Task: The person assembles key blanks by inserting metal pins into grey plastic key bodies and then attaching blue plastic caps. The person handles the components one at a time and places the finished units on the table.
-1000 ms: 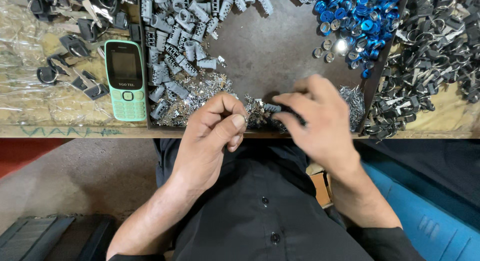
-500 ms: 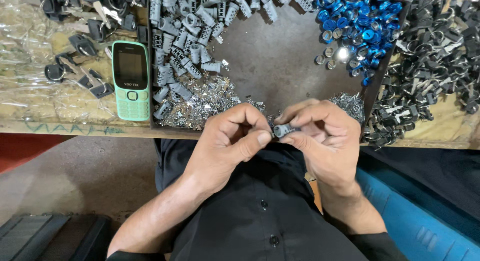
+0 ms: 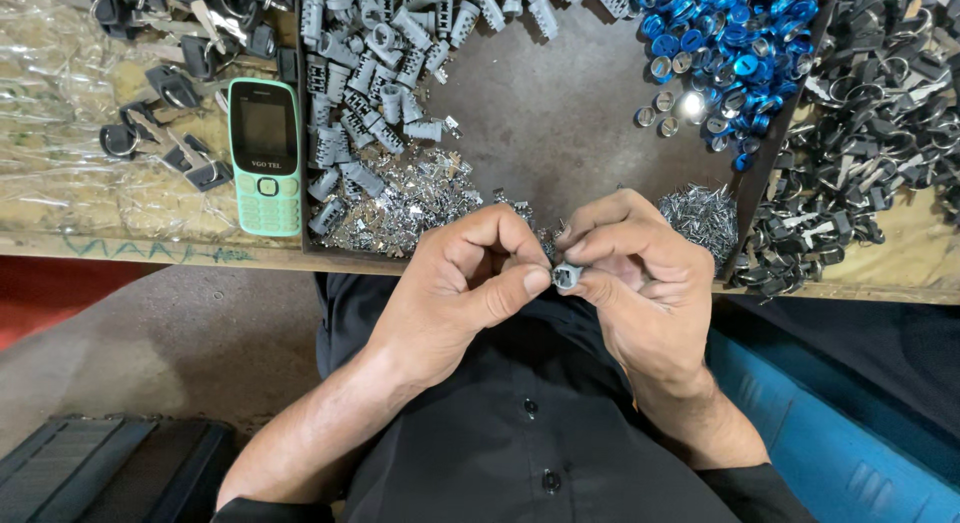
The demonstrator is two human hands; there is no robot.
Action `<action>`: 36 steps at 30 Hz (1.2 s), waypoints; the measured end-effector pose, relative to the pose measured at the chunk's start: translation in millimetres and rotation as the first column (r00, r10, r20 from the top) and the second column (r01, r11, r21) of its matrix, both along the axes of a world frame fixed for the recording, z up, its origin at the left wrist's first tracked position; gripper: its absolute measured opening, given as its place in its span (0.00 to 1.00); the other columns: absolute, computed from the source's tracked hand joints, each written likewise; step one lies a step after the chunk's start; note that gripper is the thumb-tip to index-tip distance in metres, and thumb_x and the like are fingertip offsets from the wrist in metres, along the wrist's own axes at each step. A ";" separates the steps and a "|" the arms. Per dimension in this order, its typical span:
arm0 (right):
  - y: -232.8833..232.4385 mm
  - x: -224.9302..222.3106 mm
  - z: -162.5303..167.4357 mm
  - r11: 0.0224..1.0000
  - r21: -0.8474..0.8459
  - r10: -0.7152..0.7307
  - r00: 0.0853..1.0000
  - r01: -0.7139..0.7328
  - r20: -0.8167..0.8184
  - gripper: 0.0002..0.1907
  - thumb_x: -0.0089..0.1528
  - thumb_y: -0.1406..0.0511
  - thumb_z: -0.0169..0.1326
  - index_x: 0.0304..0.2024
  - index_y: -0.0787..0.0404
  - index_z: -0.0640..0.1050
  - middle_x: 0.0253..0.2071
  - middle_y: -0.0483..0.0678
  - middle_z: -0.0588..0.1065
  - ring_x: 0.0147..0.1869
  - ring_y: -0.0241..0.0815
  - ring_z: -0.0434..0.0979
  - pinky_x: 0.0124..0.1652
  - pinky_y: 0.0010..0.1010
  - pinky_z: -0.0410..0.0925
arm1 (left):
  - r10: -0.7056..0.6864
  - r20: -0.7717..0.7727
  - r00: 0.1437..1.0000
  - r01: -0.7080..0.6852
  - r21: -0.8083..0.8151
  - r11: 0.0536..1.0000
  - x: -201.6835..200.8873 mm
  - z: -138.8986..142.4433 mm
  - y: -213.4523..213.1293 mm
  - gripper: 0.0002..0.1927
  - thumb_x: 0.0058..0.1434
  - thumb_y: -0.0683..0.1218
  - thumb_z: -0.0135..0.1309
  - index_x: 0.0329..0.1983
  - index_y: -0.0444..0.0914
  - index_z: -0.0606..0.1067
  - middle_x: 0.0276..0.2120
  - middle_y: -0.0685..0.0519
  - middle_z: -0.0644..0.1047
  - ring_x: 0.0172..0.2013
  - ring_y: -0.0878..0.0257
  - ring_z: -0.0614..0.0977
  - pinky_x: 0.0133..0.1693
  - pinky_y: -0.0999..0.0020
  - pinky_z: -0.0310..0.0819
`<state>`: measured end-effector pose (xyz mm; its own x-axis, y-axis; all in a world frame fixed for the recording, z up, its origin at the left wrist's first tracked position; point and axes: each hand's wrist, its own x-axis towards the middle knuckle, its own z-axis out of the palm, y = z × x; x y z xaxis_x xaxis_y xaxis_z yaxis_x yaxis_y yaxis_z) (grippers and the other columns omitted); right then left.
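Note:
My left hand [image 3: 465,288] and my right hand [image 3: 640,273] meet over the front edge of the bench, just above my lap. Between their fingertips sits a small grey metal cylinder part [image 3: 566,276]. The right fingers pinch it from the right, and the left thumb and forefinger press on it from the left. Directly behind the hands lies a dark metal tray [image 3: 560,113] with a pile of small silver pins [image 3: 410,203] and a second small heap of pins [image 3: 705,213] near my right hand.
Several grey cylinder parts [image 3: 400,43] fill the tray's back left and blue rings [image 3: 725,53] its back right. A mint green keypad phone [image 3: 265,155] lies left of the tray, with black key parts [image 3: 190,43] behind it. Black clips [image 3: 860,133] are heaped at right.
My right hand has drawn back from the tray's pins toward my body. Both hands have closed together on the small grey part and hold it lower, in front of my chest.

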<state>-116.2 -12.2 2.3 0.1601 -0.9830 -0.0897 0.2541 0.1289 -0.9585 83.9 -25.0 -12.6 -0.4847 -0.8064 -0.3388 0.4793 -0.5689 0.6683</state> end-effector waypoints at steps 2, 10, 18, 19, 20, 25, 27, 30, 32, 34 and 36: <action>-0.7 0.0 -0.2 1.000 -0.001 0.012 1.000 -0.012 -0.005 0.08 0.65 0.76 0.61 0.47 0.70 0.79 0.47 0.57 0.75 0.46 0.39 0.79 0.46 0.25 0.74 | 0.008 -0.010 1.000 -0.008 -0.007 1.000 -0.1 1.6 0.4 0.07 0.67 0.42 0.59 0.38 0.37 0.72 0.31 0.62 0.69 0.32 0.76 0.66 0.34 0.78 0.61; -5.7 -6.7 8.0 0.986 -0.150 0.037 0.962 -0.080 -0.270 0.09 0.60 0.75 0.65 0.42 0.68 0.79 0.42 0.55 0.77 0.44 0.39 0.78 0.42 0.23 0.72 | 0.007 0.058 0.998 -0.002 -0.090 0.996 -3.6 9.2 0.7 0.10 0.62 0.36 0.58 0.33 0.38 0.68 0.30 0.62 0.66 0.31 0.76 0.64 0.33 0.78 0.59; -7.2 -12.5 13.0 0.973 -0.211 -0.004 0.908 -0.093 -0.418 0.12 0.57 0.79 0.64 0.41 0.66 0.78 0.40 0.53 0.77 0.43 0.38 0.79 0.42 0.24 0.72 | 0.044 0.246 0.968 -0.017 -0.112 0.994 -13.1 19.7 -6.5 0.07 0.63 0.34 0.58 0.34 0.35 0.71 0.26 0.58 0.72 0.25 0.73 0.69 0.26 0.76 0.63; -6.0 -13.5 11.6 0.980 -0.192 -0.024 0.913 -0.060 -0.407 0.12 0.57 0.80 0.63 0.42 0.66 0.78 0.40 0.54 0.77 0.42 0.38 0.79 0.42 0.25 0.73 | -0.022 0.213 0.977 0.029 -0.033 0.999 -11.3 21.7 -11.1 0.05 0.65 0.34 0.58 0.35 0.34 0.73 0.25 0.56 0.74 0.22 0.71 0.71 0.25 0.75 0.64; -4.8 -14.2 9.5 0.980 -0.187 -0.025 0.903 -0.061 -0.429 0.13 0.57 0.80 0.63 0.41 0.66 0.78 0.41 0.54 0.77 0.43 0.38 0.79 0.42 0.26 0.73 | 0.094 0.380 0.920 0.020 -0.287 0.958 -12.0 26.5 -11.6 0.05 0.61 0.33 0.58 0.36 0.34 0.73 0.28 0.53 0.75 0.25 0.67 0.74 0.27 0.73 0.69; -1.7 -7.1 -4.1 0.983 -0.183 -0.065 0.893 -0.020 -0.445 0.14 0.57 0.77 0.64 0.40 0.64 0.72 0.41 0.53 0.77 0.42 0.38 0.76 0.44 0.26 0.71 | 0.527 0.572 0.629 0.377 -0.817 0.436 -16.3 47.0 -10.7 0.14 0.48 0.34 0.58 0.40 0.30 0.75 0.37 0.43 0.76 0.31 0.51 0.78 0.33 0.60 0.73; -4.4 -3.8 -6.4 0.966 -0.257 -0.150 0.822 0.004 -0.549 0.14 0.57 0.75 0.65 0.39 0.63 0.72 0.41 0.52 0.78 0.40 0.38 0.77 0.42 0.25 0.71 | 0.496 0.606 0.623 0.408 -0.791 0.455 -21.0 44.2 -13.7 0.13 0.53 0.34 0.58 0.42 0.32 0.75 0.42 0.45 0.75 0.37 0.51 0.80 0.38 0.60 0.75; -15.5 -13.1 -3.4 0.952 -0.265 -0.054 0.768 -0.153 -0.638 0.16 0.55 0.69 0.68 0.39 0.62 0.74 0.41 0.51 0.78 0.43 0.41 0.79 0.44 0.29 0.72 | 0.464 0.625 0.628 0.360 -0.762 0.539 -24.1 36.5 -14.7 0.09 0.57 0.34 0.59 0.40 0.35 0.75 0.41 0.48 0.75 0.38 0.52 0.80 0.40 0.62 0.75; -33.2 -30.9 -3.0 0.905 -0.297 0.000 0.699 -0.304 -0.715 0.16 0.53 0.67 0.68 0.40 0.61 0.76 0.43 0.50 0.78 0.46 0.45 0.80 0.46 0.33 0.73 | 0.441 0.618 0.651 0.276 -0.734 0.620 -23.1 30.3 -15.3 0.08 0.59 0.34 0.58 0.39 0.35 0.74 0.38 0.48 0.74 0.36 0.55 0.79 0.38 0.64 0.74; -50.5 -49.9 -4.7 0.878 -0.355 -0.157 0.509 -0.320 -0.846 0.13 0.56 0.69 0.68 0.42 0.60 0.80 0.45 0.51 0.76 0.46 0.49 0.79 0.45 0.35 0.72 | 0.401 0.600 0.693 0.178 -0.680 0.711 -19.7 24.6 -16.7 0.06 0.61 0.33 0.56 0.39 0.33 0.73 0.37 0.49 0.73 0.34 0.59 0.78 0.36 0.68 0.72; -66.6 -65.5 -8.1 0.882 -0.382 -0.293 0.314 -0.276 -0.903 0.10 0.60 0.72 0.67 0.44 0.60 0.82 0.47 0.52 0.74 0.44 0.48 0.77 0.44 0.35 0.70 | 0.382 0.606 0.697 0.120 -0.624 0.772 -19.6 22.9 -13.6 0.05 0.59 0.33 0.53 0.37 0.33 0.72 0.34 0.49 0.72 0.29 0.62 0.73 0.32 0.69 0.67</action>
<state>-181.8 -78.8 -5.8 0.2401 -0.9470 0.2136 -0.8266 -0.3148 -0.4666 64.3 -38.6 10.3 -0.1950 -0.9799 0.0427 -0.2062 0.0835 0.9749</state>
